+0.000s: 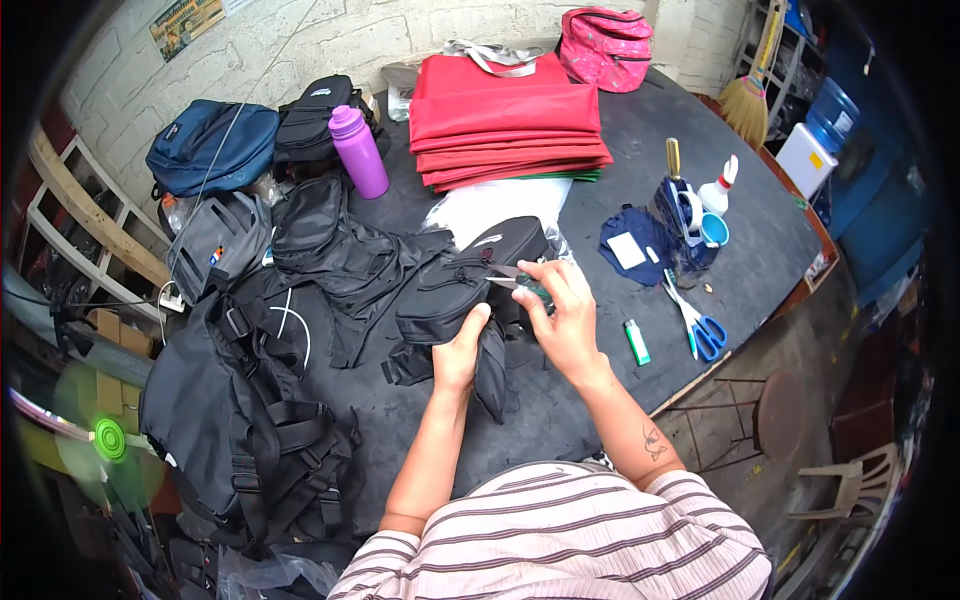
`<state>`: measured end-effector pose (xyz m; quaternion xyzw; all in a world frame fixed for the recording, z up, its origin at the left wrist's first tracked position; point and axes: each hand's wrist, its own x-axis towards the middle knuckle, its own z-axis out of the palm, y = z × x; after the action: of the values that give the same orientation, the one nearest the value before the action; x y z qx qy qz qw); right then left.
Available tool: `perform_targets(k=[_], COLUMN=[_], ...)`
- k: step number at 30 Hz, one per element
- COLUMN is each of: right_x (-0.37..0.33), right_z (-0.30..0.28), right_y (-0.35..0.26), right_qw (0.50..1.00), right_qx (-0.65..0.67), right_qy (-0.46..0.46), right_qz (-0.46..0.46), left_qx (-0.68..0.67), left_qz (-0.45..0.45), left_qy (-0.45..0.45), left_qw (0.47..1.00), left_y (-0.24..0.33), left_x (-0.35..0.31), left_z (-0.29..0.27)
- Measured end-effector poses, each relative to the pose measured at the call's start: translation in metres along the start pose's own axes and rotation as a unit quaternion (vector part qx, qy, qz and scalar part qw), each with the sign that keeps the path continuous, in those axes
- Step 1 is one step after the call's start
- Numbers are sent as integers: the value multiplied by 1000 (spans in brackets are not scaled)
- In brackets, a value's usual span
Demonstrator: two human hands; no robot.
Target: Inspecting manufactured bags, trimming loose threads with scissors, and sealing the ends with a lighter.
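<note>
A small black pouch bag [430,305] with a zipper and straps lies in front of me on the table. My left hand [460,350] grips its near edge, thumb on top and the other fingers hidden beneath. In my right hand [562,312] is a pair of thread snips [502,281] with pointed metal blades and a dark green handle, partly covered by my fingers. The blades are against or just above the bag's upper face, close to the zipper; I cannot tell whether they touch it.
Black backpacks [215,400] crowd the left side. A purple bottle [358,152] and folded red fabric bags [505,125] stand at the back. To the right are a green lighter [637,342], blue-handled scissors [700,325] and a tool holder [682,225]. A fan [108,438] spins at far left.
</note>
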<state>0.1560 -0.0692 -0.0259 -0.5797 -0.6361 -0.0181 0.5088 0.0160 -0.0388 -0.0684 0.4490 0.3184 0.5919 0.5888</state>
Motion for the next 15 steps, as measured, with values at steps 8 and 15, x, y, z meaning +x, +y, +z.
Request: perform_targets(k=[8, 15], right_x=[-1, 12], right_z=[7, 7], right_y=[4, 13], right_qw=[982, 932], right_qx=[152, 332], right_qy=[31, -100], right_qz=[107, 107], left_qx=[17, 63], left_qz=[-7, 37], left_qy=[-29, -65], left_qw=[999, 995], left_y=[9, 7], left_x=[-1, -14], left_z=[3, 14])
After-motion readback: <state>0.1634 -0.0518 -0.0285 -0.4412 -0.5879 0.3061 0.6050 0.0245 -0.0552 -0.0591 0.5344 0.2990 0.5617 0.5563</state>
